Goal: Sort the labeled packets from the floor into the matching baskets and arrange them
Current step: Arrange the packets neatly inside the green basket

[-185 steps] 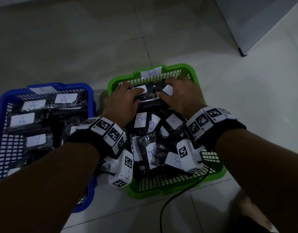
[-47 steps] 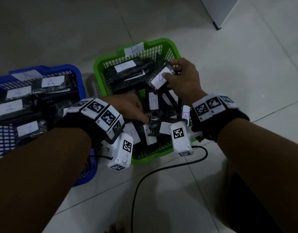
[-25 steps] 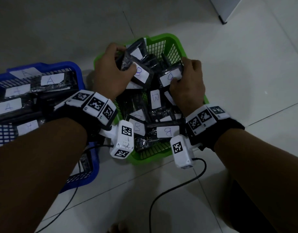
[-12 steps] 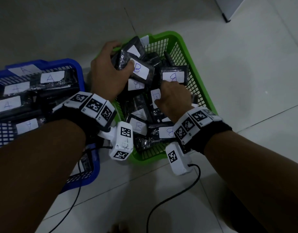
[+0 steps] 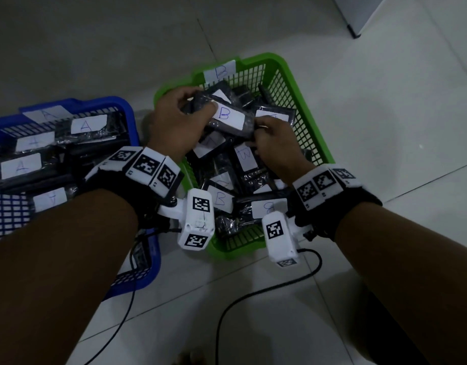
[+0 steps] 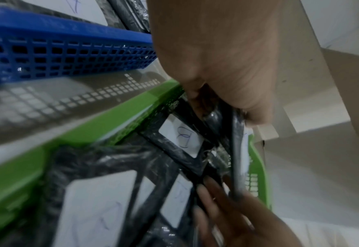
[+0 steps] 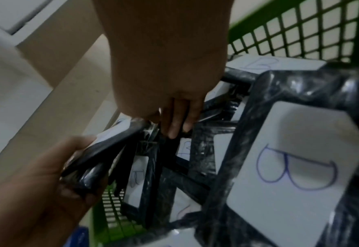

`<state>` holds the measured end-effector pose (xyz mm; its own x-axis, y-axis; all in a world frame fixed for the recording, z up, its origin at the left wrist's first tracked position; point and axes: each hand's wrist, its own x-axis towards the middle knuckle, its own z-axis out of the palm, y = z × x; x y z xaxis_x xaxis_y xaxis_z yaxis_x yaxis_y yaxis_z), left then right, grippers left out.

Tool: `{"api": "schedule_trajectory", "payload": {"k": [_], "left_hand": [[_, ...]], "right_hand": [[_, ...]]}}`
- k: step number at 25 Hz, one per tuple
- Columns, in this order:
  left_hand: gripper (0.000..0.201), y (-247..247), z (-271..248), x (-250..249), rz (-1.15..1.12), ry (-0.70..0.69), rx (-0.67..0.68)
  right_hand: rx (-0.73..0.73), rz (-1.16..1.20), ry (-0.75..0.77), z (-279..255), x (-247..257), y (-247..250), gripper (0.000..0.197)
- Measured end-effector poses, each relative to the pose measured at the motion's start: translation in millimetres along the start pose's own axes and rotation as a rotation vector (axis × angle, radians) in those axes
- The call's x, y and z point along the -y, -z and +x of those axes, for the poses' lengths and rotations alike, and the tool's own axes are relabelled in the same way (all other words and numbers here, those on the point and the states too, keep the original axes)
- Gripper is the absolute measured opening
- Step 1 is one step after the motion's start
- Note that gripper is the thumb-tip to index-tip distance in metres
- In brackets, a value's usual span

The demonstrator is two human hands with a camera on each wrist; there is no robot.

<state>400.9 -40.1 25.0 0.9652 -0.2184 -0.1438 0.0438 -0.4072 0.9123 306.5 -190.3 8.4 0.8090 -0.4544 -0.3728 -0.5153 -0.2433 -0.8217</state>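
From the head view, your left hand has its grip wrapped around a stack of black packets, the top one labeled B, held over the green basket. Your right hand pinches the stack's near end. The blue basket beside it holds packets marked A.

The left wrist view shows your fingers curled around the dark packets above the green rim.

The right wrist view shows your fingertips on a packet edge, with loose B packets below.
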Motion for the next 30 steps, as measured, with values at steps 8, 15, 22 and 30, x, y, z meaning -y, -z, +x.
{"api": "schedule_trajectory", "payload": {"k": [8, 15, 22, 30], "left_hand": [[0.039, -3, -14, -9, -0.045, 0.151, 0.291], [0.028, -5, -19, -13, 0.362, 0.099, 0.535], [0.023, 0, -25, -16, 0.749, -0.355, 0.412], [0.043, 0, -48, -16, 1.054, -0.128, 0.968]], "right_hand": [[-0.073, 0.568, -0.122, -3, 6, 23, 0.026], [-0.354, 0.314, 0.004, 0, 5, 30, 0.022], [-0.313, 0.044, 0.023, -12, -4, 33, 0.025], [-0.277, -0.328, 0.169, -22, 2, 37, 0.025]]}}
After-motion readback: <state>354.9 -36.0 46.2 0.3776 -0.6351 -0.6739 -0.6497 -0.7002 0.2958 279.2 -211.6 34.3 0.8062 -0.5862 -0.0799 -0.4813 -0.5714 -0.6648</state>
